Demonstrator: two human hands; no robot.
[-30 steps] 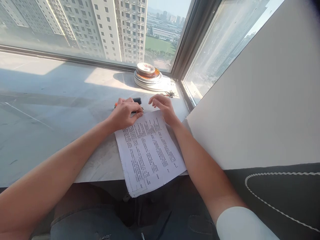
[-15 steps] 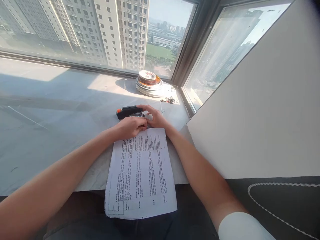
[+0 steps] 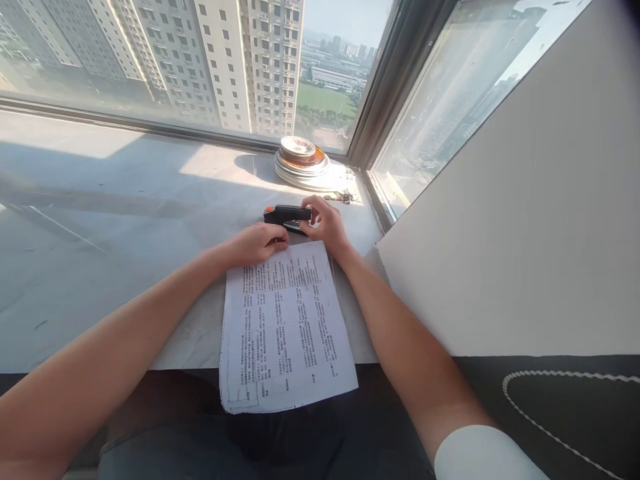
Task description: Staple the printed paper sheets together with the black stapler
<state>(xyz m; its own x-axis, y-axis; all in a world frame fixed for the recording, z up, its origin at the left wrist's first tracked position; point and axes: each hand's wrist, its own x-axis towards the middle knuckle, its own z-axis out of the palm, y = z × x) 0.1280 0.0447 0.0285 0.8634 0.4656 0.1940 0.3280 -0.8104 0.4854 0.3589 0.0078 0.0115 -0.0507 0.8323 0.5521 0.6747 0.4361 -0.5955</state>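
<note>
A black stapler (image 3: 289, 214) with an orange end lies on the stone sill, just beyond the top edge of the printed paper (image 3: 287, 327). My right hand (image 3: 324, 223) grips the stapler's right end, thumb low and fingers over the top arm. My left hand (image 3: 257, 244) is closed at the paper's far left edge, its fingertips pinching the sheet near the stapler. The paper's near end hangs over the sill's front edge above my lap. Whether the paper is a single sheet or several cannot be told.
A stack of plates (image 3: 303, 165) stands by the window corner, with a small beaded item (image 3: 343, 197) in front of it. The white wall (image 3: 510, 220) slants close along my right side. A beaded cord (image 3: 530, 373) hangs at the lower right.
The stapler has shifted right, with my right hand now wrapped around its end. My left hand has drawn slightly left, away from the right hand. The paper sits a little farther forward.
</note>
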